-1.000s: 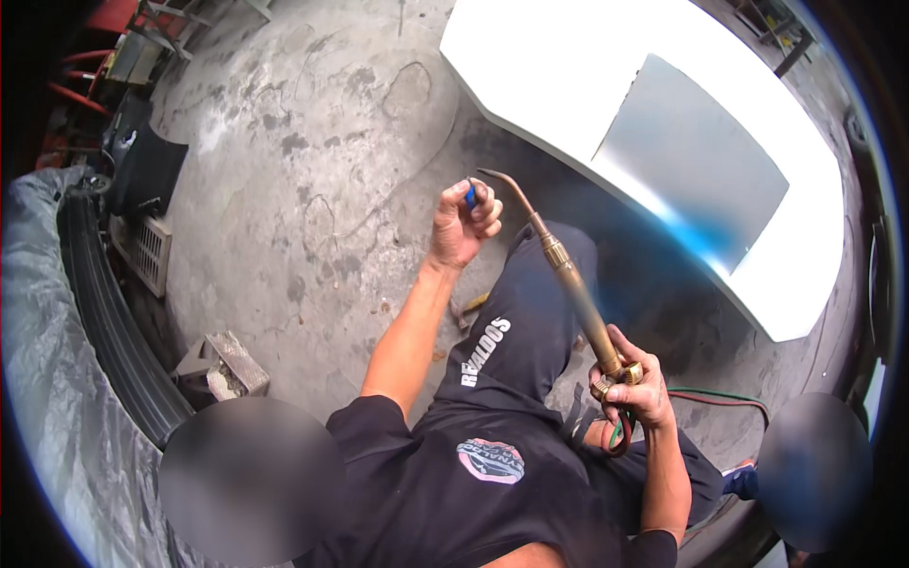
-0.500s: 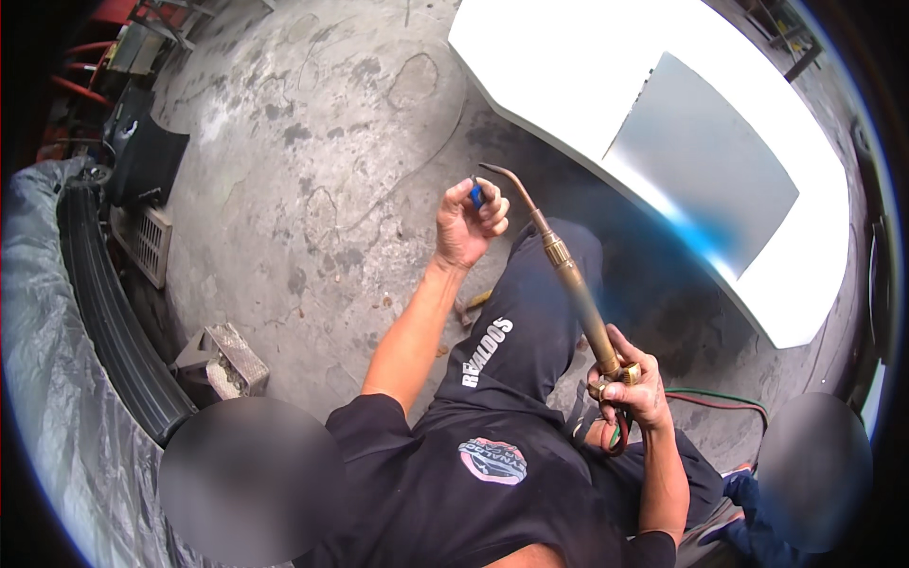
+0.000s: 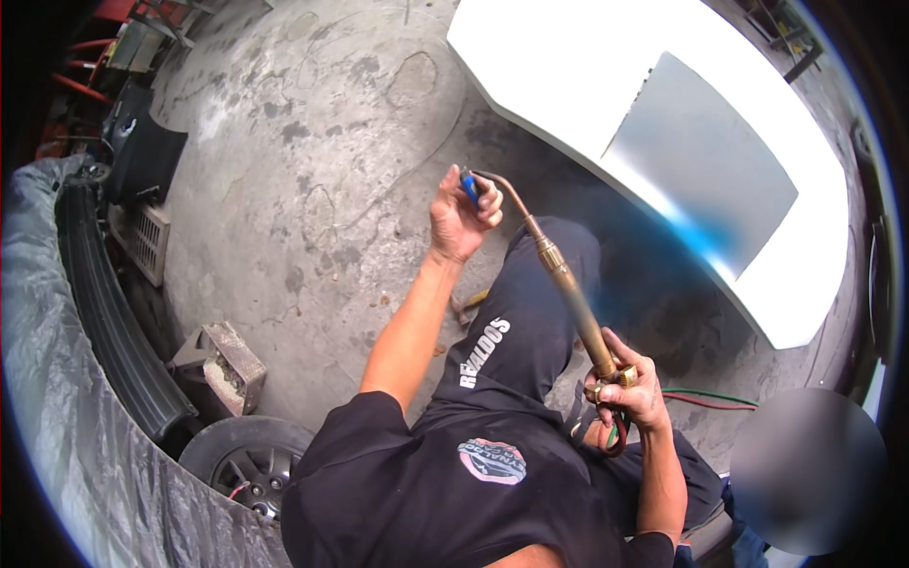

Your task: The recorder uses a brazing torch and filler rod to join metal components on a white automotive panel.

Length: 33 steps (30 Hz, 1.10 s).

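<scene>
L hand (image 3: 459, 227): raised over concrete floor (image 3: 246, 208); fingers curled in, small blue pocket lighter (image 3: 470, 188) gripped btwn thumb & fingers, thumb placed near its top.
Lighter: held approx. upright w/ slight tilt, its top end just beside the torch's bent tip (image 3: 515, 197); whether the two were touching couldn't be told for sure at this res.
Brass gas torch (image 3: 579, 308): held diagonally above dark trouser leg (image 3: 535, 293), tip end up & to the left, valve end low right; no flame could be made out.
R hand (image 3: 646, 393): closed round the torch's valve end, fingers wrapped near the brass knobs.
Red & green hoses (image 3: 710, 399): seen by the R hand, run off to the right.
Lighter-to-tip step: judged to be in hand, w/ both items brought tog.
Next at tip: judged to call for a steady torch, a thumb stroke on the lighter, & knuckles clear of the nozzle mouth.
White panel (image 3: 530, 76): set beyond the torch, upper right, well apart from both hands.
</scene>
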Available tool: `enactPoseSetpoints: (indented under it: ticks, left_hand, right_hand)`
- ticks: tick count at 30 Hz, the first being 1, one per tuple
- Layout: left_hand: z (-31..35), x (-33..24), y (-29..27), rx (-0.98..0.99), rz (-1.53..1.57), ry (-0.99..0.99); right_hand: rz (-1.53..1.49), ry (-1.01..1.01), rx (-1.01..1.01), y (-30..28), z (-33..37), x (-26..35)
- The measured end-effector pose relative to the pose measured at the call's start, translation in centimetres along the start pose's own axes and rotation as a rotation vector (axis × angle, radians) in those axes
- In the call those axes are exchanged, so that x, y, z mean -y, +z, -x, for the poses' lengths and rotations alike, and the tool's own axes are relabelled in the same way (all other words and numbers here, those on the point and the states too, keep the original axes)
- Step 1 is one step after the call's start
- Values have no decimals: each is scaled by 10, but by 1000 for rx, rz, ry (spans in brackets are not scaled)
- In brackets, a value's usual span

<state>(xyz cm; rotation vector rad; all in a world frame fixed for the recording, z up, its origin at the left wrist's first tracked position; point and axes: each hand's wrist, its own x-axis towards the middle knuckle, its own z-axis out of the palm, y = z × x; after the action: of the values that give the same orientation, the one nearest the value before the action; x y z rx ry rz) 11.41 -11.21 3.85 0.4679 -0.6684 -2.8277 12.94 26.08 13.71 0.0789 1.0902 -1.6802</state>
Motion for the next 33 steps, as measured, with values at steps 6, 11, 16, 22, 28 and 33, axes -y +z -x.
enactPoseSetpoints:
  ticks: [6,11,16,22,28,33]
  left_hand:
    - [1,0,-13,162,-89,-74]
    - [0,15,-3,6,-27,0]
    - [-10,5,-10,64,-56,-39]
    - [-12,22,-25,-28,-38,-50]
    - [-14,26,-31,7,8,-23]
    - [-15,23,-34,-21,46,-33]
  right_hand:
    - [-7,-7,-9,-1,3,-3]
    - [11,13,-32,-2,5,2]
    - [90,-6,5,-7,1,0]
    - [162,-103,11,5,1,-3]
    - [269,-47,49,-4,-1,-9]
    - [227,-21,-11,8,0,1]
